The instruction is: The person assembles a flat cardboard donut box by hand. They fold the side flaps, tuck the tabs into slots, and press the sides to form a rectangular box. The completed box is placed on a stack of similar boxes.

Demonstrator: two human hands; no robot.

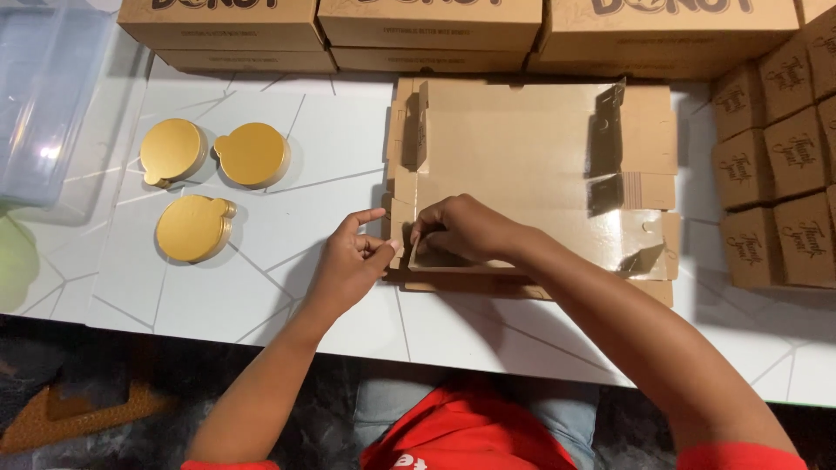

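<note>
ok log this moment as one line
left hand: pinching box flap | right hand: pressing flat cardboard box corner | gold cake boards: left, untouched

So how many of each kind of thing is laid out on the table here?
Gold round cake boards: 3
Flat unfolded cardboard box, under both hands: 1
Large closed boxes along the back: 6 visible
Small brown boxes at right: about 8, some cut off
Clear plastic bin: 1
Total: about 19

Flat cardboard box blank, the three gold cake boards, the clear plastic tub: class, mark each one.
flat cardboard box blank (522, 148), head view, bare middle panel.
gold cake boards (193, 228), head view, face of the nearest disc.
clear plastic tub (43, 96), head view, its side wall.
</note>
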